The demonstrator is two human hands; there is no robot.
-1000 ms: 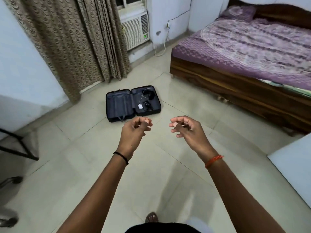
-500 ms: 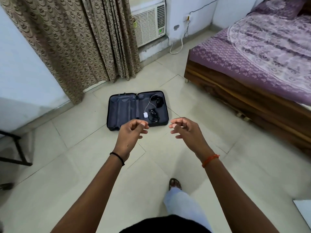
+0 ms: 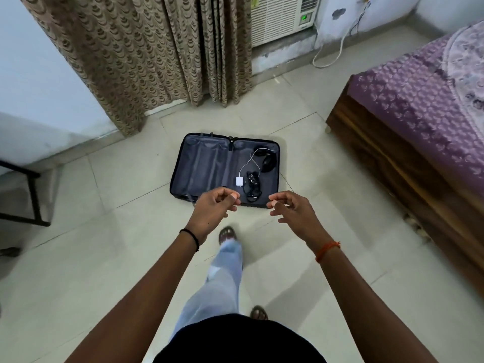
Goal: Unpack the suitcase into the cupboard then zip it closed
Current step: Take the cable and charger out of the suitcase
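Note:
A dark suitcase lies open flat on the tiled floor ahead of me. Its left half shows only grey lining. In the right half lie a white charger with a white cable, a bundle of black cable and a black rounded object. My left hand and my right hand hang in the air just in front of the suitcase's near edge, fingers loosely curled, holding nothing. No cupboard is in view.
A wooden bed with a purple cover stands at the right. A patterned curtain hangs behind the suitcase, with an air conditioner beside it. A black metal frame stands at the left. My leg steps forward on the tiles.
I have walked closer to the suitcase, which now looms larger and lies just beyond my hands. Both hands keep the same loosely curled pose.

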